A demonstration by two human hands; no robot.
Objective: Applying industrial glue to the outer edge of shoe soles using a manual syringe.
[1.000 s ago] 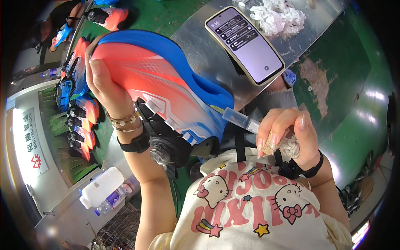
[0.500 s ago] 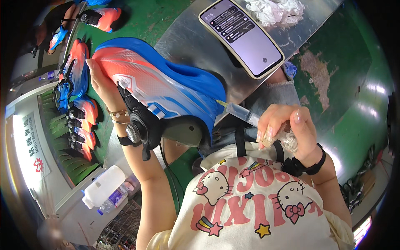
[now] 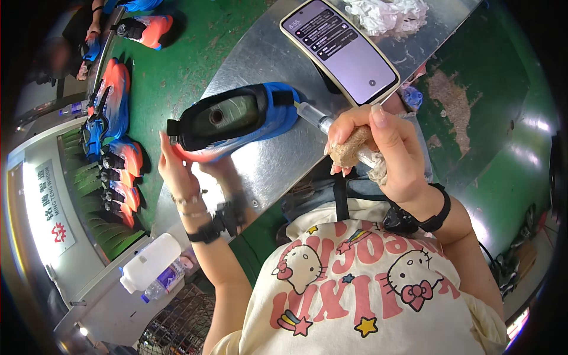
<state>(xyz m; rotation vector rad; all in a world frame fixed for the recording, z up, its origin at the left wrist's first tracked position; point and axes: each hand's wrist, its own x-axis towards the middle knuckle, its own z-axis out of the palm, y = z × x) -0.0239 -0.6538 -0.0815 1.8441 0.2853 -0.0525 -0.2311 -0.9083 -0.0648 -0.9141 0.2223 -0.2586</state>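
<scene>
A blue and coral running shoe (image 3: 269, 124) with a black collar is over the metal tabletop, its opening facing up. My left hand (image 3: 176, 171) grips its toe end at the left; some of the fingers are hidden behind the shoe. In my right hand (image 3: 390, 142) is a clear syringe (image 3: 316, 118) with a thin yellowish tip. That tip reaches the back of the shoe's heel; whether it touches cannot be made out. A tan sponge-like lump (image 3: 349, 151) and a whitish crumpled wad (image 3: 378, 171) are also in my right hand.
A phone (image 3: 361, 71) with its screen lit lies beyond the syringe, beside crumpled white tissue (image 3: 387, 15). Several similar shoes (image 3: 112, 106) line the green surface at left. A white bottle (image 3: 151, 263) stands lower left. Another person's hand (image 3: 93, 32) shows at upper left.
The shoe has turned from its side to opening up and sits lower over the metal. My left hand has moved down with it. The right hand with the syringe has shifted up and left.
</scene>
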